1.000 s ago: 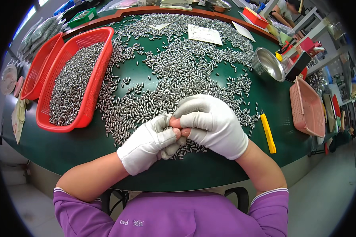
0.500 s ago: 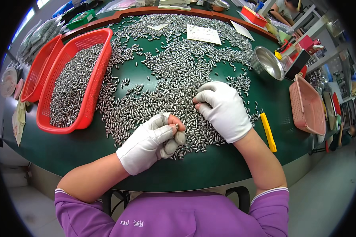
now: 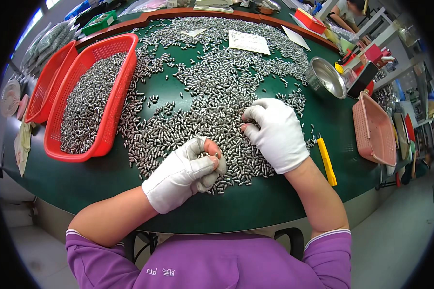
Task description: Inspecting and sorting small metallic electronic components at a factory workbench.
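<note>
Many small silvery, bullet-shaped metal parts (image 3: pixel 212 91) lie spread across the green tabletop. My left hand (image 3: pixel 182 173), in a white glove that leaves the thumb and index fingertip bare, is closed at the near edge of the spread. A small metal part (image 3: pixel 216 155) shows between that thumb and finger. My right hand (image 3: pixel 278 135), gloved the same way, rests over the parts a little farther off and to the right. Its fingers are curled with the bare tips drawn together at the parts; whatever is between them is hidden.
A red plastic basket (image 3: pixel 132 62) full of such parts stands at the left, beside another red basket (image 3: pixel 46 89). At the right are a yellow cutter knife (image 3: pixel 327 164), a steel bowl (image 3: pixel 318 84) and a pink basket (image 3: pixel 371 144). Paper slips (image 3: pixel 249 42) lie on the spread.
My right hand has shifted slightly to the right over the parts. My left hand stays in place, its fingers turning slightly around the small metal part.
</note>
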Motion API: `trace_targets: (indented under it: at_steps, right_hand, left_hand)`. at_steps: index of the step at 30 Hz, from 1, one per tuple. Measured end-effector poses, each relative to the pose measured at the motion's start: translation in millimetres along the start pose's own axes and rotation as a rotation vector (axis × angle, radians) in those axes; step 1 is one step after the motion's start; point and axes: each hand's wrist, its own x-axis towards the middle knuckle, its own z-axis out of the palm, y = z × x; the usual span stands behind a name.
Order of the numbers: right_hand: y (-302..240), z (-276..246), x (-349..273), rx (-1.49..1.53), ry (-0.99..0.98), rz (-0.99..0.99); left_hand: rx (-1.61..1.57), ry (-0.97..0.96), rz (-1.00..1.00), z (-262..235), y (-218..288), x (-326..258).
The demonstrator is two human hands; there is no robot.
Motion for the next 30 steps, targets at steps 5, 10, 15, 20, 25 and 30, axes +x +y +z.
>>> trace_targets:
  at_steps: [5,10,15,20,25,30]
  right_hand:
    - [0,2,-1,0.016,-0.042,0.003]
    - [2,-8,-1,0.007,0.058,0.014]
    - [6,-24,-3,-0.107,0.03,0.094]
    - [6,-22,-7,0.003,-0.224,0.134]
    - [5,-4,-5,0.104,-0.153,0.09]
    - [-2,-2,-3,0.249,-0.105,0.008]
  left_hand:
    - [0.002,0.029,0.028,0,-2,0]
    - [-0.037,0.044,0.034,-2,-3,1]
    - [-0.063,0.029,0.046,-5,-3,1]
    - [-0.053,0.03,0.053,-3,-2,0]
    - [-0.042,0.044,0.035,-2,-2,2]
    - [-0.037,0.035,0.05,-3,-1,0]
